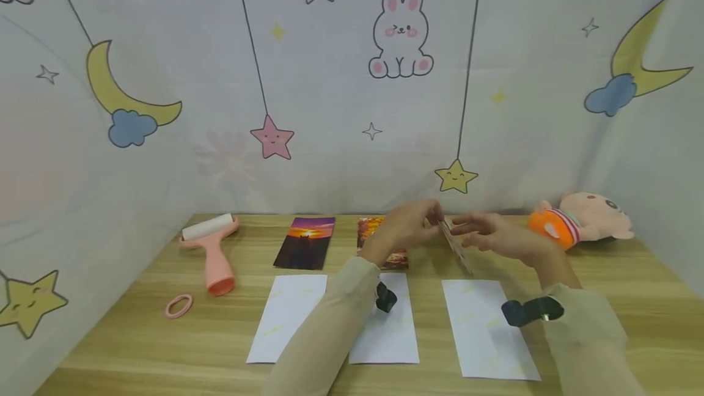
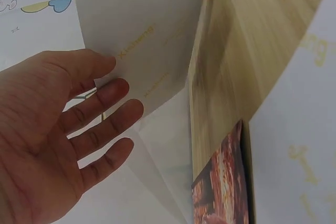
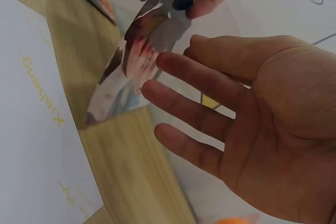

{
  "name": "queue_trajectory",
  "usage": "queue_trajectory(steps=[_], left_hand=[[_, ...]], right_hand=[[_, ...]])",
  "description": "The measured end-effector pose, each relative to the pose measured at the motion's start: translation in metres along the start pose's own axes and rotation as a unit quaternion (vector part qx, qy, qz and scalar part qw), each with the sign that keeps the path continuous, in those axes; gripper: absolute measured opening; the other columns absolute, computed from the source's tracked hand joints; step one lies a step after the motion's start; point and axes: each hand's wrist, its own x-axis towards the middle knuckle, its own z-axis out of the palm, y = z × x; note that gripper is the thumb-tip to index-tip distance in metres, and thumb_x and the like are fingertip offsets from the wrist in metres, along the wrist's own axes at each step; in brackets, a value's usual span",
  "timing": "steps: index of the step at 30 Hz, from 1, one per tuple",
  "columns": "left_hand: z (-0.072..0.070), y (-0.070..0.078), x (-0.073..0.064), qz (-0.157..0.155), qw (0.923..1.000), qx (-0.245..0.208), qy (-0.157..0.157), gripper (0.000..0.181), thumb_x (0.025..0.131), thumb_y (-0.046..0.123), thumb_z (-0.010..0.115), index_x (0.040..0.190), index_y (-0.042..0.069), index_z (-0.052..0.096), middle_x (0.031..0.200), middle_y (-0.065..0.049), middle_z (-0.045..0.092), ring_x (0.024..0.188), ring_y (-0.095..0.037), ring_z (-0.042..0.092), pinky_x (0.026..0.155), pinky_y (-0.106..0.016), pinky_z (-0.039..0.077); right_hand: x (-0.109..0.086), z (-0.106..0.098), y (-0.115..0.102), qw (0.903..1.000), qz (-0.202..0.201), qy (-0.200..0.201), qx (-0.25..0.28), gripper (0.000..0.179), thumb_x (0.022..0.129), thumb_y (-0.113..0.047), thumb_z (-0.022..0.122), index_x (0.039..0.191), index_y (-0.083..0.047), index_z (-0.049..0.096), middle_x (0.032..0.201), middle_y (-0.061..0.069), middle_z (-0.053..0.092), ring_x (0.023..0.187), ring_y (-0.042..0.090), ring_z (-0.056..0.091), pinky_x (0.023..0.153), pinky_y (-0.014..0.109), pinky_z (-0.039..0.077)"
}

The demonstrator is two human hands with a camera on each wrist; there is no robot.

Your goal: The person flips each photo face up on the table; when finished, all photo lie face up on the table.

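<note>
Wooden table (image 1: 632, 335) is taken as base; clock read from the head view, 12 at the far edge. Three white sheets are laid along the near side, the rightmost sheet (image 1: 489, 329) at about 5 o'clock from the photo card (image 1: 455, 246). Sunset photo (image 1: 305, 243) and orange photo (image 1: 398, 258) are set flat toward 9 o'clock of the card, the latter partly covered by the left arm and hand. Key relation, as judged: the card is stood tilted, nearly edge-on, between two hands, long axis run from 11 to 5 o'clock, white back turned to the left, printed face to the right. Left hand (image 1: 407, 228) is the nearer one: card is met at 3 to 4 o'clock from it, upper end apparently pinched by thumb and a finger, other fingers spread. Right hand (image 1: 500, 237) is held wide, fingers nearly straight; card is placed at 9 o'clock from it, just beside the fingertips (image 3: 167, 60) on the printed side. Whether the print is touched there cannot be told, nor whether the card's lower corner is rested on the wood.
</note>
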Motion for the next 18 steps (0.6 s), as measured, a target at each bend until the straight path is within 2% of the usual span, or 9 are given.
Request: queue_trajectory(steps=[6,8,12,15,18], left_hand=[[0.006,-0.001,0.003,0.012,0.9990,0.035,-0.024,0.015,0.096,0.019,0.069,0.110,0.015,0.067,0.106,0.005,0.070,0.105,-0.014,0.063,0.090,-0.023,0.046],[0.009,-0.002,0.003,0.006,0.9982,0.049,-0.033,0.016,0.095,0.020,0.069,0.111,0.016,0.068,0.108,0.005,0.070,0.106,-0.013,0.063,0.091,-0.023,0.046],[0.014,-0.002,0.002,-0.029,0.9955,0.074,-0.052,0.017,0.097,0.027,0.067,0.113,0.021,0.069,0.111,0.007,0.070,0.103,-0.011,0.062,0.090,-0.029,0.048],[0.017,-0.004,0.002,-0.043,0.9929,0.088,-0.068,0.020,0.098,0.029,0.064,0.116,0.022,0.069,0.113,0.006,0.069,0.103,-0.012,0.062,0.090,-0.030,0.049],[0.019,-0.007,0.001,-0.033,0.9898,0.106,-0.089,0.023,0.098,0.025,0.064,0.120,0.020,0.069,0.115,0.004,0.068,0.106,-0.012,0.061,0.093,-0.029,0.047]], right_hand=[[-0.001,0.002,0.004,0.9993,-0.008,-0.027,-0.024,0.048,0.103,-0.017,0.056,0.145,0.004,0.045,0.146,0.025,0.048,0.135,0.046,0.042,0.105,0.060,0.038],[-0.001,0.003,0.006,0.9989,-0.006,-0.039,-0.026,0.047,0.103,-0.015,0.055,0.145,0.005,0.045,0.146,0.026,0.047,0.135,0.046,0.042,0.107,0.060,0.036],[0.000,0.007,0.009,0.9982,0.015,-0.047,-0.034,0.048,0.102,-0.011,0.053,0.147,0.005,0.043,0.147,0.028,0.046,0.134,0.046,0.043,0.106,0.059,0.037],[0.005,0.007,0.023,0.9974,0.029,-0.047,-0.047,0.048,0.103,-0.012,0.051,0.148,0.004,0.042,0.147,0.028,0.045,0.133,0.046,0.043,0.105,0.060,0.037],[0.021,0.003,0.067,0.9964,0.008,-0.060,-0.058,0.049,0.102,-0.008,0.049,0.150,0.000,0.040,0.150,0.026,0.042,0.135,0.045,0.041,0.105,0.060,0.037]])
